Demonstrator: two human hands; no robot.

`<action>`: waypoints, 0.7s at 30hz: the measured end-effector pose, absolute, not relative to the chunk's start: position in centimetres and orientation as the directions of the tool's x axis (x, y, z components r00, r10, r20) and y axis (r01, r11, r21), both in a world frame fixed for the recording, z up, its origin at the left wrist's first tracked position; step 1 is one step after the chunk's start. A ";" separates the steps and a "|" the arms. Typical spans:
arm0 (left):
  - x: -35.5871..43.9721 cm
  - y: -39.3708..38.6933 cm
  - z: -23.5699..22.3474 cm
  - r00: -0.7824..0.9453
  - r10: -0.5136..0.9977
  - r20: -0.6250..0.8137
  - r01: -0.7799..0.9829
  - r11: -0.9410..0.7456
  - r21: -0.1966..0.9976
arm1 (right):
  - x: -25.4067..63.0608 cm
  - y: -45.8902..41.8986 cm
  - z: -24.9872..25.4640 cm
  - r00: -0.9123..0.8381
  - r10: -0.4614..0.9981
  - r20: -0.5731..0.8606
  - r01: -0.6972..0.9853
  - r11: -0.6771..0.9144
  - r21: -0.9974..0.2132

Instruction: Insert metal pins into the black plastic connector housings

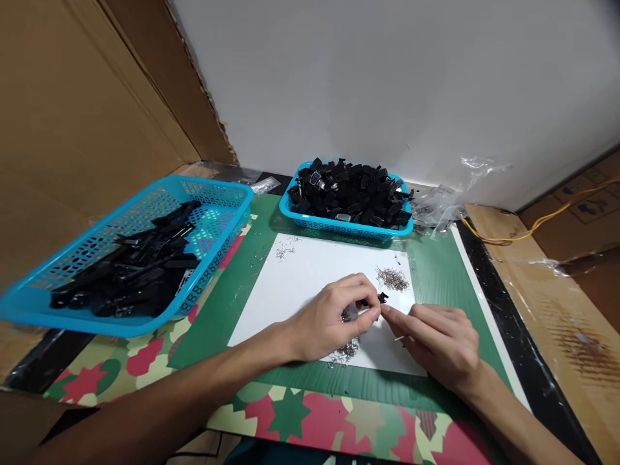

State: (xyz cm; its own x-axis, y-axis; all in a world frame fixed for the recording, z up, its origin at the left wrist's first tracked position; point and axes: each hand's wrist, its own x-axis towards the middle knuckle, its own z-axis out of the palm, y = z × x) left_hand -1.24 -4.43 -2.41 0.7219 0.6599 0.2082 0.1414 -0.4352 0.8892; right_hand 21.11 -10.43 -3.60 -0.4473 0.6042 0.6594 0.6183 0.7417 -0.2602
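Over the white sheet, my left hand pinches a small black plastic part, most of which the fingers cover. The index fingertip of my right hand meets the left fingertips at this part. A thin pale stick pokes out from under the curled right fingers, which grip it; its other end is hidden. Beyond the hands lies a heap of tiny metal pieces, perhaps springs. A second pile of small metal pieces is partly covered by my left hand.
A blue basket heaped with black plastic parts stands at the back. To the left, another blue basket holds longer black parts. A few metal bits lie at the sheet's far left corner. Plastic bags and a yellow cable are at right.
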 end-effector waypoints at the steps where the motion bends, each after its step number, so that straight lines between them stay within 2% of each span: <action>1: -1.2 -4.4 -2.4 0.720 0.662 0.207 0.149 -0.439 0.886 | 21.0 -10.4 -3.5 -0.410 0.646 0.644 0.624 0.714 -0.319; 3: -1.2 -4.4 -2.4 0.713 0.670 0.207 0.164 -0.447 0.879 | 20.8 -10.4 -3.3 -0.315 0.764 0.563 0.599 0.620 -0.507; 6: -1.3 -4.5 -2.5 0.708 0.672 0.217 0.169 -0.460 0.872 | 20.5 -10.5 -3.0 -0.222 0.909 0.351 0.474 0.416 -0.776; 9: -1.3 -4.4 -2.6 0.723 0.657 0.215 0.167 -0.467 0.868 | 20.4 -10.3 -2.8 -0.154 0.975 0.161 0.358 0.207 -0.910; 14: -1.3 -4.1 -2.8 0.742 0.639 0.203 0.135 -0.439 0.888 | 21.7 -9.3 -2.9 -0.062 0.997 -0.050 0.261 -0.033 -0.965; 17: -1.3 -3.9 -2.9 0.726 0.670 0.152 0.140 -0.360 0.922 | 23.1 -8.7 -3.0 -0.031 0.988 -0.153 0.276 -0.139 -0.951; 21: -1.1 -4.0 -2.8 0.710 0.700 0.071 0.105 -0.206 0.973 | 24.2 -8.4 -2.8 -0.049 0.970 -0.238 0.361 -0.205 -0.910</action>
